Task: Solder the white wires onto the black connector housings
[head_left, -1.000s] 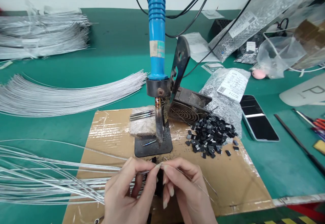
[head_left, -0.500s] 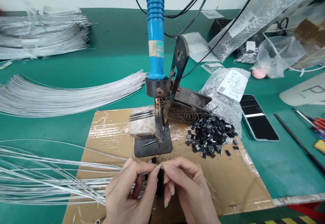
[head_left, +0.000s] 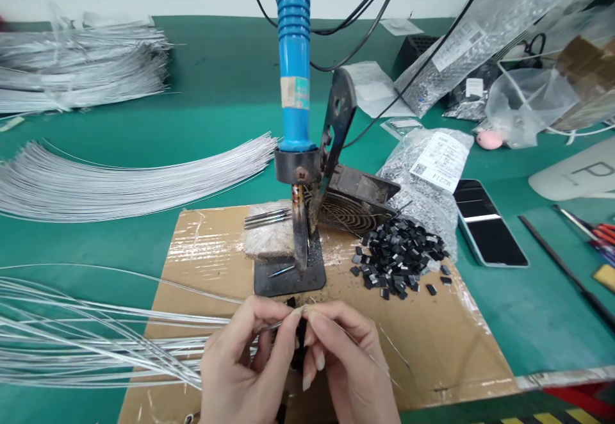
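My left hand is closed, thumb and forefinger pinching a thin grey wire. Right beside it, my right hand pinches at the same spot, fingertips meeting those of the left; the wire's end between them is too small to make out. Fine strands stick out past my right hand. Below the fingertips sits a dark object, mostly covered. Several white wires run from the left under my left hand. Just beyond the hands, a blue-handled soldering iron points down in its stand.
A pile of small black connectors lies right on the cardboard, near a small fan. Wire bundles spread at left. A phone, a labelled bag and a thin dark tool are at right.
My right hand has shifted slightly left and its lower fingers have curled a little. The strands beside it have moved. Both hands keep their pinch at the same place.
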Demonstrator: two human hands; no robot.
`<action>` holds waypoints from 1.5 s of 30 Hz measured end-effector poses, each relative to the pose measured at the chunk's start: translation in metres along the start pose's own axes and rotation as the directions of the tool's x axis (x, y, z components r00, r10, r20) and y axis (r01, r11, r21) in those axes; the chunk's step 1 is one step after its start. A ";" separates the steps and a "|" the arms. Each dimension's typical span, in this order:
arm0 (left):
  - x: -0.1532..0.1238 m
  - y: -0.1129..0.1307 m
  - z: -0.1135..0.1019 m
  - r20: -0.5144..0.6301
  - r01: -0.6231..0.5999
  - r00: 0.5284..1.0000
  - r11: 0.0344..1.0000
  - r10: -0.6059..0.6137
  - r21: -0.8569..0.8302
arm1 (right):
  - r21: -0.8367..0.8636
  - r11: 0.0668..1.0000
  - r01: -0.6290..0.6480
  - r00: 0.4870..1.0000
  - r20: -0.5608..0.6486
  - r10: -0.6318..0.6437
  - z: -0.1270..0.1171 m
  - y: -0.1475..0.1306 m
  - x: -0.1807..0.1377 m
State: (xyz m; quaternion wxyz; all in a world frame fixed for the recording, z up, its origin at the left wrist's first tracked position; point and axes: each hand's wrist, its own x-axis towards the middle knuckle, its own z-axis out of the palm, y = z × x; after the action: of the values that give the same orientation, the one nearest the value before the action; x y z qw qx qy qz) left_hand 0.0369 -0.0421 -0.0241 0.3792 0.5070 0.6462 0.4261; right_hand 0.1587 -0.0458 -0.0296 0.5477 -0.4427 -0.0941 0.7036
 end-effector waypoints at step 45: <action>0.019 0.001 -0.023 0.244 0.094 0.965 0.995 -0.099 0.032 | -0.515 0.840 0.171 0.972 -0.050 -0.229 -0.002 -0.035 -0.001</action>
State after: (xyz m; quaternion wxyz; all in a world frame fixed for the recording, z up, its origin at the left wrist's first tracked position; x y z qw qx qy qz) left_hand 0.0126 -0.0273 -0.0165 0.4713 0.5274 0.6227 0.3346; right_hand 0.1842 -0.0338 -0.0093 0.4867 -0.5966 -0.2913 0.5677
